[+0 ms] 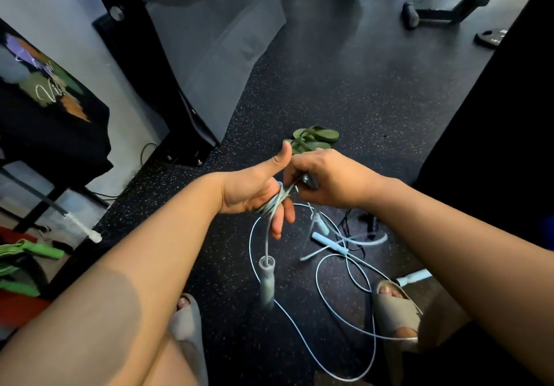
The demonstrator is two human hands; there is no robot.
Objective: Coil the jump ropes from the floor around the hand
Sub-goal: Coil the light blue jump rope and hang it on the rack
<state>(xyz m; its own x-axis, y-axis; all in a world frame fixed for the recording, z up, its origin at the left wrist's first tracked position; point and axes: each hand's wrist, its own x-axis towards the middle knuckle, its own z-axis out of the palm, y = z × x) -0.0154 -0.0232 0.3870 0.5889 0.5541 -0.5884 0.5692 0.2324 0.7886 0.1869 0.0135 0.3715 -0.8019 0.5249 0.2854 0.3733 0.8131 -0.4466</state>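
Left hand (254,193) as spool: hold fingers straight, thumb up (as now). With right hand (326,178) pinching rope (274,202) mid-frame, lay taut turns side by side.

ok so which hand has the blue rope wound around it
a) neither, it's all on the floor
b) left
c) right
b: loops of the blue jump rope cross the palm of the left hand, whose thumb points up, while the right hand only grips a strand of it just beside those loops.
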